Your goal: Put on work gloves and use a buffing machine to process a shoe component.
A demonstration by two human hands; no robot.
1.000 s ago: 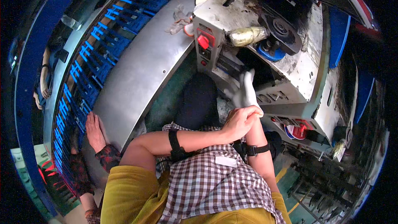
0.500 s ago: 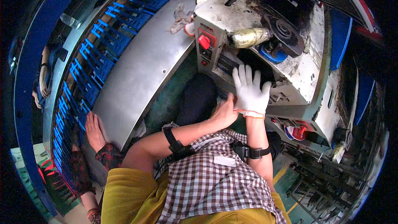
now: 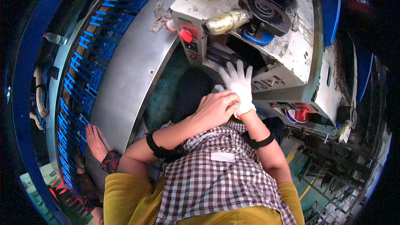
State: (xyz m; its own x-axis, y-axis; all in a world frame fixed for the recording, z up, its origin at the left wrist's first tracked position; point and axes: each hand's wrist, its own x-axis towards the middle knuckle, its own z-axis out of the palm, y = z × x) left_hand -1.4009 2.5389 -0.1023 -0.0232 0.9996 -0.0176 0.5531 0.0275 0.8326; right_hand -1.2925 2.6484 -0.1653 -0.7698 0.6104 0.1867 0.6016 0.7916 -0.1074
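Your bare left hand point(image 3: 218, 105) is pinching the white glove point(image 3: 245, 96) at the wrist, just to its right; your right hand point(image 3: 239, 86) is wearing it, fingers spreading apart, pointing away from you

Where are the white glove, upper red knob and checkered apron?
White glove point(image 3: 241, 90), head view: its broad middle.
Upper red knob point(image 3: 186, 35), head view: front face.
Checkered apron point(image 3: 212, 181), head view: cloth on its lower front.

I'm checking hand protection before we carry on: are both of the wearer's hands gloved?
No, the left hand is bare, and only the right hand wears a white glove.
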